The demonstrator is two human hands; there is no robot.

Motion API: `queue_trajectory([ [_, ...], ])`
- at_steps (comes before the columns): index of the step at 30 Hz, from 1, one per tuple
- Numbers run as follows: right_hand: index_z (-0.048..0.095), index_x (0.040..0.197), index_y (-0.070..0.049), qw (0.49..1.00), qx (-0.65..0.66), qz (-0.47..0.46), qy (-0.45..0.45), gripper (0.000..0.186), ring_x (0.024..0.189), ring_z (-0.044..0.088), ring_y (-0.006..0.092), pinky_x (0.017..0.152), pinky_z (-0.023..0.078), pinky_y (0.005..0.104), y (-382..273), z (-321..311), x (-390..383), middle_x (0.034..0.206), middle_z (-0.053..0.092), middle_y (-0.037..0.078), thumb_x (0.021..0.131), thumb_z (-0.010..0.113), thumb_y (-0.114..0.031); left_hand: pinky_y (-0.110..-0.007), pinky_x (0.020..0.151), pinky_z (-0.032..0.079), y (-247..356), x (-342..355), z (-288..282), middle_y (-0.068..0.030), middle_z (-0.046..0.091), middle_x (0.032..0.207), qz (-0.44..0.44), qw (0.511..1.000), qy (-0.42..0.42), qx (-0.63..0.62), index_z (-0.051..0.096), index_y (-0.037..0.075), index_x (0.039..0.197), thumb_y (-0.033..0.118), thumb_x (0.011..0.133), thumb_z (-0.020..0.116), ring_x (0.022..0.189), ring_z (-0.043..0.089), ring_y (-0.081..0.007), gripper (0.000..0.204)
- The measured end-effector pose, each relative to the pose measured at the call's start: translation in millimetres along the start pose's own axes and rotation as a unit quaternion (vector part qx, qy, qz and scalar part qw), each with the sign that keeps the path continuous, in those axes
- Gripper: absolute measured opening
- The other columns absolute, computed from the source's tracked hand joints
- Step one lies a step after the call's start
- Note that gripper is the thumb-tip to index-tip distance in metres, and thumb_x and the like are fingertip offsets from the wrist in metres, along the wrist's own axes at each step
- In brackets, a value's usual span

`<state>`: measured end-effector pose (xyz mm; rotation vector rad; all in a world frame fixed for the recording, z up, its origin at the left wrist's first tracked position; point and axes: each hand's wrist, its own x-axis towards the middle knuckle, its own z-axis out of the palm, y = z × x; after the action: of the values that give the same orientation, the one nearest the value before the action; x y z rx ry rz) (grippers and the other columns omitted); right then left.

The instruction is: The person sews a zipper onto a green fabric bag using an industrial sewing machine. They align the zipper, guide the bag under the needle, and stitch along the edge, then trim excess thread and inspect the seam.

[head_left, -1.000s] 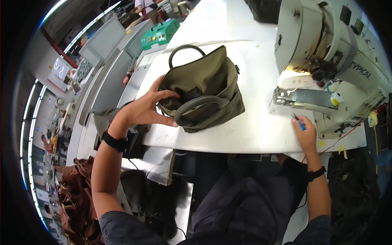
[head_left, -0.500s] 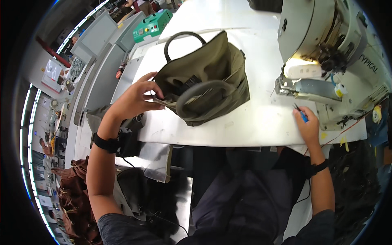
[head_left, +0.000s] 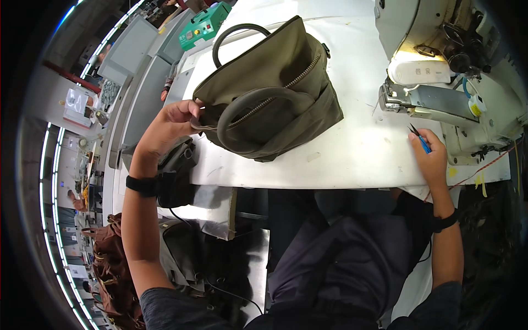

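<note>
An olive-green handbag (head_left: 308, 118) with two rounded handles and a metal zip stands on the white table, its zip opening spread. My left hand (head_left: 179, 121) pinches the fabric edge at the bag's left end, thumb and fingers closed on it. The bag's bottom inside is hidden behind the near handle. Over at the right, my right hand (head_left: 432, 159) is closed round a pair of blue-handled thread snips (head_left: 422, 141), their dark pointed blades slightly parted and pointing away from me. It rests near the table's front edge, apart from the bag.
A sewing machine (head_left: 445, 102) with a lit lamp stands right of the bag. At the back left is a green control box (head_left: 204, 26). Dark bags (head_left: 179, 170) lie by the table's left edge, and brown bags (head_left: 113, 269) are piled lower left.
The whole view has shifted a little. My left hand and the bag's left end have moved left and away, and less of the bag's inside shows. The right hand still holds the snips.
</note>
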<state>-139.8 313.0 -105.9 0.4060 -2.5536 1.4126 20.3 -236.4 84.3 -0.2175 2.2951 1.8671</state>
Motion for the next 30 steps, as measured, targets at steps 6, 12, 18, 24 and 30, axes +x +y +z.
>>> queue_trajectory([
  [6, 0.072, 0.107, 0.001, 1.000, -0.004, -0.007, -0.003, 0.030, 0.076, 0.063, 0.0128, 0.073, 0.052, 0.0281, 1.1, 1.2, 1.0, 0.086, 0.071, 0.008, 0.097, 0.079, -0.026, -0.022, 0.083, 0.049, -8.7, 1.1, -7.9, 0.0044, 0.064, 0.101, 0.015, 0.999, -0.022, -0.020, 0.066, 0.008, 0.104, -0.006, 0.089, 0.071, 0.089, 0.061, -0.0052, 0.021],
  [12, 0.073, 0.107, 0.000, 1.000, -0.006, -0.005, -0.011, 0.029, 0.073, 0.059, 0.0100, 0.069, 0.050, 0.0267, 5.5, 0.4, 1.3, 0.084, 0.069, 0.005, 0.097, 0.079, -0.026, -0.024, 0.088, 0.050, -9.4, 0.4, -3.2, 0.0031, 0.064, 0.107, 0.007, 0.999, -0.007, -0.042, 0.065, 0.009, 0.104, -0.002, 0.091, 0.072, 0.094, 0.062, -0.0068, 0.019],
  [18, 0.073, 0.107, 0.001, 1.000, -0.009, -0.014, -0.004, 0.029, 0.073, 0.058, 0.0101, 0.070, 0.050, 0.0270, 6.8, 2.8, -0.1, 0.083, 0.068, 0.004, 0.096, 0.079, -0.026, -0.022, 0.084, 0.049, -12.6, -0.3, -2.8, 0.0041, 0.061, 0.112, 0.009, 0.999, -0.009, -0.048, 0.066, 0.009, 0.104, -0.003, 0.091, 0.070, 0.091, 0.059, -0.0056, 0.018],
  [24, 0.074, 0.108, 0.001, 0.999, -0.035, -0.009, -0.009, 0.030, 0.076, 0.061, 0.0121, 0.074, 0.052, 0.0287, -3.9, 0.3, -3.0, 0.086, 0.070, 0.006, 0.096, 0.079, -0.026, -0.024, 0.088, 0.049, -12.5, -1.0, -7.4, 0.0031, 0.061, 0.114, 0.026, 0.998, -0.037, -0.041, 0.066, 0.006, 0.110, -0.005, 0.089, 0.070, 0.098, 0.060, -0.0072, 0.023],
  [30, 0.075, 0.108, -0.002, 0.998, -0.035, -0.052, 0.016, 0.029, 0.085, 0.073, 0.0227, 0.080, 0.057, 0.0354, 7.7, 2.7, -2.9, 0.095, 0.077, 0.014, 0.093, 0.081, -0.026, -0.042, 0.114, 0.046, 30.7, -22.8, 34.5, -0.0083, 0.052, 0.141, 0.038, 0.955, -0.088, 0.280, 0.067, 0.011, 0.139, 0.021, 0.083, 0.091, 0.137, 0.052, -0.0251, 0.062],
])
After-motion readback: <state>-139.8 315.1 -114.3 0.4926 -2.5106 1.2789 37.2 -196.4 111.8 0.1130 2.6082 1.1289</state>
